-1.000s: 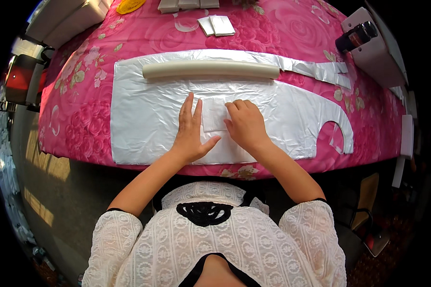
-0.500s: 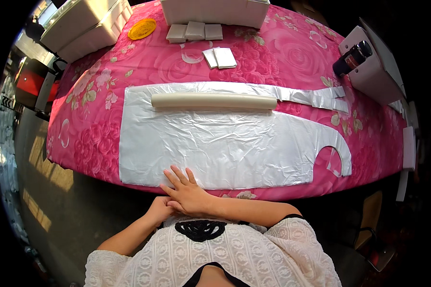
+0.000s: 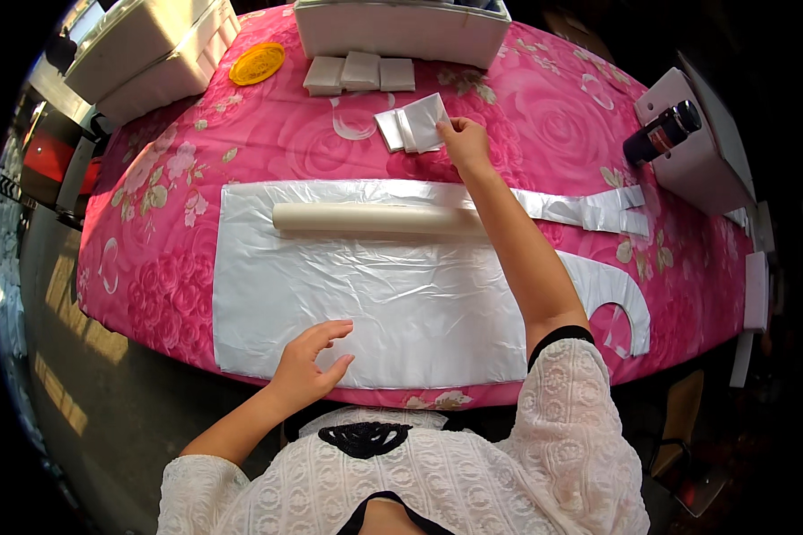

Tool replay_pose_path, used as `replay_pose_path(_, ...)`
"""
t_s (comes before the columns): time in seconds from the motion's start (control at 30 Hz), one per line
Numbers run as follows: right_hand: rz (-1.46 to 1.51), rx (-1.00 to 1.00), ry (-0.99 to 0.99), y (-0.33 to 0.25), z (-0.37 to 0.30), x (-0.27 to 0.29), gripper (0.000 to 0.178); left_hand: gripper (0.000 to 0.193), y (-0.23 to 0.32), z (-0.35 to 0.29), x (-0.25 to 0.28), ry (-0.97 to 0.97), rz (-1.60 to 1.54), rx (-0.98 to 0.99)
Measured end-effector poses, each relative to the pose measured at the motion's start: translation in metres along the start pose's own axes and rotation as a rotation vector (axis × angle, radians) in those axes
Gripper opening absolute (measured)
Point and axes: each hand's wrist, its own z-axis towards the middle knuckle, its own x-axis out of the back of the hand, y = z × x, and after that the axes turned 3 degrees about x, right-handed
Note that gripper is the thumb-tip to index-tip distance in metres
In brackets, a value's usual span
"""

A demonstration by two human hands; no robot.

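My right hand (image 3: 465,144) reaches across the table and pinches the corner of a folded white plastic packet (image 3: 424,118), lifting that edge from the small pile (image 3: 391,131) beneath it. Over the near left part of a flat white plastic apron (image 3: 393,312), my left hand (image 3: 309,361) is held with thumb and fingers apart and nothing in it. The apron's neck loop lies at the right, near its strap ends (image 3: 598,210). A cream-coloured tube (image 3: 375,219) rests lengthwise across the upper part of the apron; my right forearm hides its right end.
A pink floral cloth (image 3: 544,116) covers the table. Several folded white packets (image 3: 360,71) lie before a white foam box (image 3: 401,34). A yellow dish (image 3: 257,64) is at the far left, near stacked boxes (image 3: 152,53). A dark bottle (image 3: 662,132) and white box (image 3: 700,152) stand right.
My right hand has gone from beside my left hand at the near edge to the far packets and gripped one. My left hand has opened over the apron.
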Motion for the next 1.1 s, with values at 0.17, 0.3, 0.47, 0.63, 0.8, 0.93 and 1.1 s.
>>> replay_pose_path(0.17,-0.694,-0.010,0.110,-0.011,-0.005,-0.009,0.042,0.038,0.002,0.001,-0.001,-0.018,0.072,-0.028)
replay_pose_path(0.3,-0.220,0.136,-0.290,0.001,-0.034,0.028,0.050,0.037,-0.003,0.003,0.004,-0.002,0.092,-0.023)
replay_pose_path(0.47,-0.498,0.531,-0.437,0.008,-0.126,0.103,0.047,0.041,-0.007,0.010,-0.004,-0.032,0.134,-0.137)
replay_pose_path(0.63,-0.582,0.234,-0.380,0.005,-0.211,0.132,0.049,0.050,0.002,0.036,-0.036,-0.126,0.214,-0.212)
replay_pose_path(0.8,-0.387,0.273,-0.456,-0.006,-0.301,0.114,0.054,0.082,0.007,0.055,-0.082,-0.136,0.342,-0.339)
replay_pose_path(0.93,-0.501,0.423,-0.469,0.029,-0.300,0.128,0.056,0.083,0.013,0.063,-0.101,-0.114,0.442,-0.422)
replay_pose_path(1.1,-0.781,0.418,-0.316,0.082,-0.260,0.195,0.054,0.084,0.031,0.060,-0.117,-0.229,0.571,-0.447)
